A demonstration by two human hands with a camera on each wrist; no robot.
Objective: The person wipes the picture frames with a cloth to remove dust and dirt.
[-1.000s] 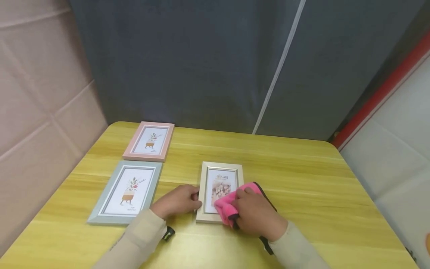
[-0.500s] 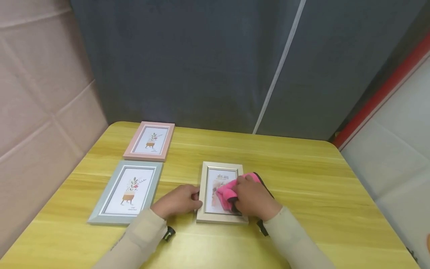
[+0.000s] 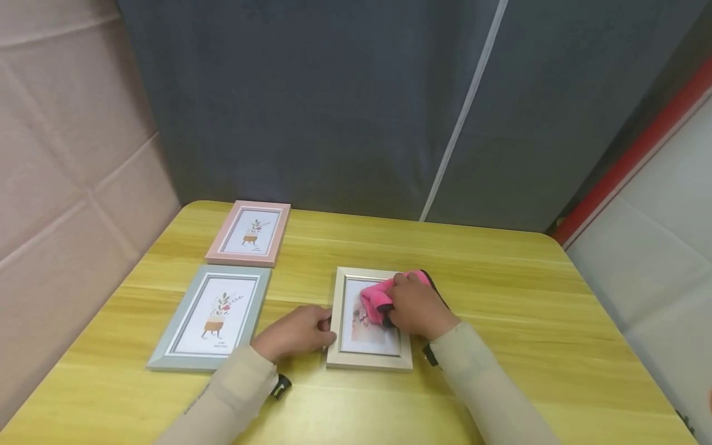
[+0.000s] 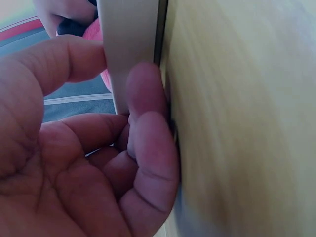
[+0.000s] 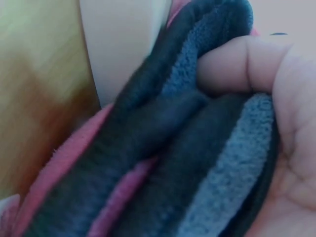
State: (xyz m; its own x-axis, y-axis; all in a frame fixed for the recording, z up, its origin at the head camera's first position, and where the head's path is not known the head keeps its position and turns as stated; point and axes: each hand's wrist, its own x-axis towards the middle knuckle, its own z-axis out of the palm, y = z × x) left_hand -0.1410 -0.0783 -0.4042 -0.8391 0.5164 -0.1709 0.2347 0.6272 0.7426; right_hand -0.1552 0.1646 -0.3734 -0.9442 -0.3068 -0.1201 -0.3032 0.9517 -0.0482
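A cream picture frame (image 3: 367,362) with a flower photo lies face up on the table in the head view. At its left edge my left hand (image 3: 295,332) holds it, the thumb on the rim and the fingers low along the side, as the frame edge (image 4: 131,34) in the left wrist view shows. My right hand (image 3: 419,307) grips a bunched pink cloth (image 3: 376,298) with black trim against the glass, covering the upper right of the photo. Close up in the right wrist view, grey-blue lining shows in the folds of the cloth (image 5: 222,182) beside the thumb.
To the left on the wooden table (image 3: 500,284) lie a grey-blue picture frame (image 3: 183,309) and, behind it, a pink picture frame (image 3: 278,238). A dark grey partition (image 3: 311,111) stands along the table's back edge.
My right hand has slid the pink cloth up the photo, away from the frame's lower right corner, uncovering the lower part. My left hand has stayed at the left edge.
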